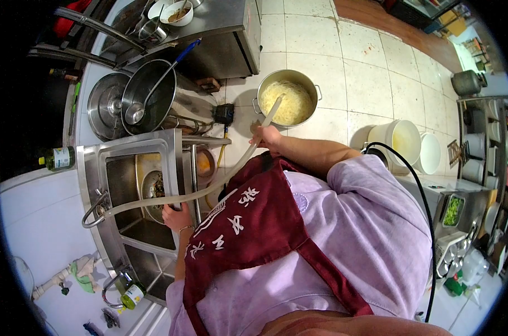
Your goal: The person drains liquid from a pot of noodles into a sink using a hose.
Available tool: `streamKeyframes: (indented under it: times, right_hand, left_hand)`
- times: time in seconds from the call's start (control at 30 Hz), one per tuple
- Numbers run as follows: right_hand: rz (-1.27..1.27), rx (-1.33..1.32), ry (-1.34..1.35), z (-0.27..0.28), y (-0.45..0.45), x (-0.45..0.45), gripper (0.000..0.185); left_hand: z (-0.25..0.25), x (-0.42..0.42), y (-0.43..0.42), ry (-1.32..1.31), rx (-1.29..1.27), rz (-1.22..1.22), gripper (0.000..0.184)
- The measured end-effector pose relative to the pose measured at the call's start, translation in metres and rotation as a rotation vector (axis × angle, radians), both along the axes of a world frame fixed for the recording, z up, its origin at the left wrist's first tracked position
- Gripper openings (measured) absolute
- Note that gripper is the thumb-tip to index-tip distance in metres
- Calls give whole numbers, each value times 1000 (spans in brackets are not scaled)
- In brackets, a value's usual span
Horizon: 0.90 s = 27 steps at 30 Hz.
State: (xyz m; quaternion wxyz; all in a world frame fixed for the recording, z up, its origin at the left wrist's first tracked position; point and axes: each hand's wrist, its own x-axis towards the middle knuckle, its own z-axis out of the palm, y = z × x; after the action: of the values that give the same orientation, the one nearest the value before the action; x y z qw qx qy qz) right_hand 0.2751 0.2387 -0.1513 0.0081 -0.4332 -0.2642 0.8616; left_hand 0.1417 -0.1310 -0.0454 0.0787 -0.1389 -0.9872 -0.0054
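My right hand (268,139) is closed around a pale, translucent hose (240,165). One end of the hose is at the curved faucet (97,210) over the steel sink; the other reaches into a two-handled metal pot (261,101) on the tiled floor. Pale, stringy contents (293,103) fill much of the pot. My left hand (177,217) rests on the sink's front rim (172,168), fingers apart, just below the hose. In the sink basin, a round strainer or bowl (152,187) with dark bits is partly hidden by the hose.
A deep pot (167,101) with a blue-handled ladle (167,70) stands beside the sink. Near it are a steel cabinet (220,53) and an orange-filled basin (203,162). White buckets (396,140) stand on the right; a black cable (422,190) crosses nearby.
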Motion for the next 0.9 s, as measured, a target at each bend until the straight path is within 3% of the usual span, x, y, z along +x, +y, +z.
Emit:
streamKeyframes:
  times: [0.9]
  right_hand:
    - [-24,-16,-15,-3,-1,-1,23]
  left_hand:
    - [-4,-1,-3,24,-7,-10,61]
